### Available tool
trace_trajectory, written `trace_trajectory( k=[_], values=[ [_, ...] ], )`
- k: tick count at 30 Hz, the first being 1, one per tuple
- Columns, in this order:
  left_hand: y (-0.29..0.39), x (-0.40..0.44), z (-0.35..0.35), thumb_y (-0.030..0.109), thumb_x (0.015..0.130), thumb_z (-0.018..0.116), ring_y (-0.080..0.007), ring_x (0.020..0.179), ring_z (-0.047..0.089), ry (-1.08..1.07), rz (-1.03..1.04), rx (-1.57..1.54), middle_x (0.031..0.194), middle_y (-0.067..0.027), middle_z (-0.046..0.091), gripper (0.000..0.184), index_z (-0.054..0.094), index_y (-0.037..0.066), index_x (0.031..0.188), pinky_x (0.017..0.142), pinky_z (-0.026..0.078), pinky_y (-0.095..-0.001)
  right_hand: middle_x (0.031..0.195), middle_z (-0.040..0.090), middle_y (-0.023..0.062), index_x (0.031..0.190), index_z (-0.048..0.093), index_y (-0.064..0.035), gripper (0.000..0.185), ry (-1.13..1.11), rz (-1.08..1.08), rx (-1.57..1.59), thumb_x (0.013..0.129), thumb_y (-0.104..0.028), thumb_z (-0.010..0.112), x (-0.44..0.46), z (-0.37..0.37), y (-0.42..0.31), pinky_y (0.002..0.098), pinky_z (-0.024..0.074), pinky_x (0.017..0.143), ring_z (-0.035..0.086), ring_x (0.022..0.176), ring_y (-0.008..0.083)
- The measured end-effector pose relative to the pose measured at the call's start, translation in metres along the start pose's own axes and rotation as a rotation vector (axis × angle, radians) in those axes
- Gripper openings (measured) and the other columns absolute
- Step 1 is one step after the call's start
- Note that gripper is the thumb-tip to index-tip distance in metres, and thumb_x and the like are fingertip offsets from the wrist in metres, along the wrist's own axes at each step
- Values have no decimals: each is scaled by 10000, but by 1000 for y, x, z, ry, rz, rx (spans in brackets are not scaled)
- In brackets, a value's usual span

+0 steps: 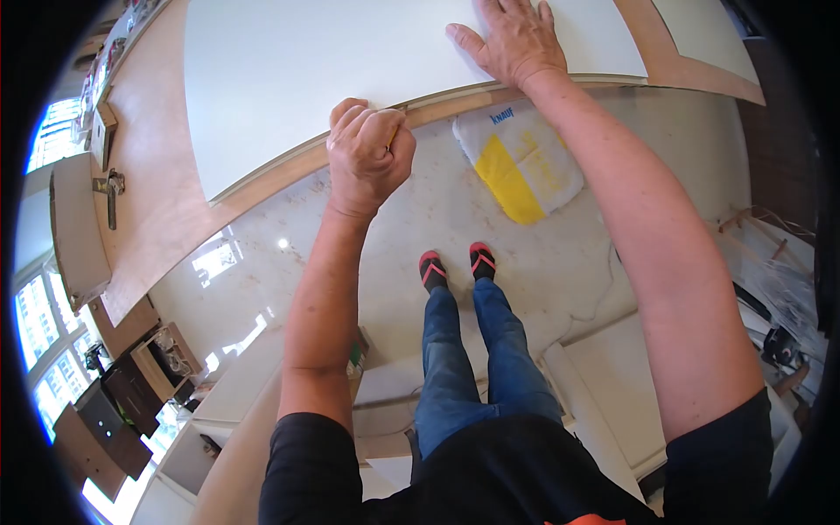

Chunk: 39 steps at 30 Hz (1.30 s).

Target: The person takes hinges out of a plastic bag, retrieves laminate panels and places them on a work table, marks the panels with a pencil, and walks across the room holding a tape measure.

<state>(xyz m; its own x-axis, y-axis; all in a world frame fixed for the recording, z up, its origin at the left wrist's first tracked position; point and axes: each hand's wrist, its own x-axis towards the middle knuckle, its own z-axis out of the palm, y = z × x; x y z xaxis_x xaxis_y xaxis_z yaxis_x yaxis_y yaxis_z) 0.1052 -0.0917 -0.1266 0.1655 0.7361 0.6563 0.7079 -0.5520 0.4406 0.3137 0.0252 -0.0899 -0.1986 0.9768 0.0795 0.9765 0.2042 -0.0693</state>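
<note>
A large white panel lies flat on a wooden work surface. My left hand is closed in a fist at the panel's near edge. A small yellow bit shows between its fingers, but what it belongs to is mostly hidden. Further right, my right hand rests flat on the panel's white face with the thumb spread out. Its fingertips are cut off by the top of the view.
Below the edge, a white and yellow KNAUF bag lies on the shiny floor. A metal clamp-like tool is at the left. Another white panel sits at upper right. Clear plastic sheeting is heaped at the right.
</note>
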Motion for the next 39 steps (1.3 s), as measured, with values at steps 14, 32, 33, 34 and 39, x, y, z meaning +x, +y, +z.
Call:
trace_trajectory(
  k=[14, 32, 33, 34, 39],
  values=[
    [9, 4, -6, -6, 759, 710, -233, 645, 623, -46, -97, -49, 709, -65, 670, 65, 665, 42, 752, 924, 516, -405, 1600, 270, 193, 1518, 331, -34, 806, -4, -5, 53, 942, -583, 456, -3, 0, 4, 503, 155, 1221, 213, 1496, 342],
    [7, -1, 1, 11, 778, 725, -208, 640, 627, 36, -102, -14, 715, -53, 670, 68, 670, 47, 762, 919, 531, -385, 1605, 266, 184, 1522, 325, -38, 799, -16, 9, 38, 952, -586, 439, -3, -3, 2, 488, 154, 1224, 211, 1500, 328],
    [6, -1, 1, 12, 779, 727, -204, 639, 627, 43, -104, -16, 715, -52, 672, 68, 670, 47, 762, 921, 531, -383, 1606, 263, 182, 1524, 322, -40, 799, -20, 13, 34, 954, -588, 434, -4, -3, 1, 484, 151, 1226, 207, 1502, 326],
    [6, -2, 1, 13, 780, 728, -201, 637, 627, 50, -106, -20, 716, -52, 673, 68, 670, 46, 763, 923, 532, -382, 1608, 261, 181, 1526, 319, -41, 799, -16, 12, 34, 955, -589, 430, -5, -4, 0, 481, 149, 1227, 205, 1503, 324],
    [5, -3, 1, 17, 782, 732, -186, 633, 629, 70, -118, -53, 715, -50, 675, 69, 672, 45, 762, 929, 533, -380, 1612, 251, 179, 1530, 311, -40, 803, -42, 23, 13, 957, -593, 418, -3, -3, 0, 477, 144, 1229, 200, 1504, 321]
  ],
)
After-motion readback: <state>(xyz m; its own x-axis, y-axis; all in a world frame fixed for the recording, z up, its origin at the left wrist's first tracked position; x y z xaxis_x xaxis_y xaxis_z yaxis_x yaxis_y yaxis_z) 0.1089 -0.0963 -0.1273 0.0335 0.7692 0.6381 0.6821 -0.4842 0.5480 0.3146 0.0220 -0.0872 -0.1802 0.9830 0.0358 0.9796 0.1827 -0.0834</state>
